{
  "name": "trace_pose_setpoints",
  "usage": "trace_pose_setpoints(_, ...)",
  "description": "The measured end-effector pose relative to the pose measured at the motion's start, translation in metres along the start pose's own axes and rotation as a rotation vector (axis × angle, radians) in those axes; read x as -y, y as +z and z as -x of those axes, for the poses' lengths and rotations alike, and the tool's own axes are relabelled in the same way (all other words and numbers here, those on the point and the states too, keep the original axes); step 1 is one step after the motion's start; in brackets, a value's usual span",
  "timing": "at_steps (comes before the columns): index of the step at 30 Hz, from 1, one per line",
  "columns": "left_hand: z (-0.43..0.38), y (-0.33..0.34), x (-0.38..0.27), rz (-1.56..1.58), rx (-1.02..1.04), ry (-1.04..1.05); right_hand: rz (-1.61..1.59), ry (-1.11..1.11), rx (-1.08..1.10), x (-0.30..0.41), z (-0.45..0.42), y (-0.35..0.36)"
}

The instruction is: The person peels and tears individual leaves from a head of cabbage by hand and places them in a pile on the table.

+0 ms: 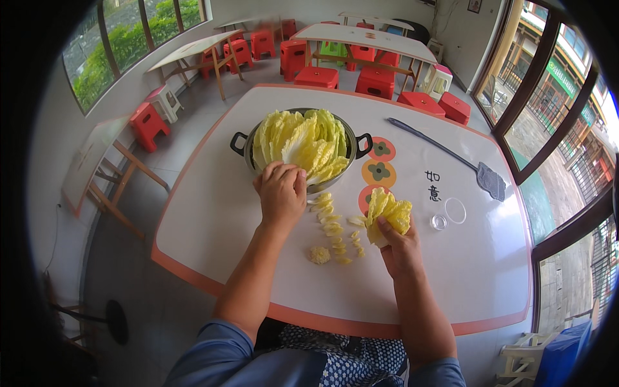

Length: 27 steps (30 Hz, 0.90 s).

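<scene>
A metal pot (342, 173) with black handles stands on the white table (213, 251), heaped with yellow-green napa cabbage leaves (304, 138). At its near rim, my left hand (283, 196) rests against the leaves with fingers curled; what is under the fingertips is hidden. Held up over the table, a small bunch of crinkled cabbage leaves (388, 215) is gripped in my right hand (401, 246), thumb in front. Between my hands lie a row of small pale-yellow cabbage leaves (333, 230), a shorter row of tiny pieces (357, 243) and the cut cabbage base (319, 255).
A grey plastic fly swatter (435, 145) lies at the table's right. A small clear dish (439, 222) and a clear ring (455, 210) sit right of my right hand. Red stools (316, 77) and other tables (362, 38) stand beyond; glass doors (537, 87) are on the right.
</scene>
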<state>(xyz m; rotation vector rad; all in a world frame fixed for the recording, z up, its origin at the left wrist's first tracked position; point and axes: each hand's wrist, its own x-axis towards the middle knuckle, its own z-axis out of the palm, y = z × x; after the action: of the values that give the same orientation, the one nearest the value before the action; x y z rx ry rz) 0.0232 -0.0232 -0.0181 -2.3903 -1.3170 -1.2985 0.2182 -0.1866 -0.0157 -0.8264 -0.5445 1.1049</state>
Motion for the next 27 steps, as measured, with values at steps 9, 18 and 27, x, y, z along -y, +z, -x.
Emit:
trace_pose_setpoints(9,-0.003,0.010,0.009,0.076,-0.006,0.028,-0.072,-0.001,0.008,-0.006,-0.005,-0.010)
trace_pose_setpoints(18,-0.008,0.003,-0.001,0.106,0.024,0.089,-0.016,0.063,0.007,0.008,0.001,-0.005)
trace_pose_setpoints(27,-0.007,-0.006,-0.005,0.295,-0.065,-0.099,-0.037,0.041,0.018,0.001,0.000,-0.005)
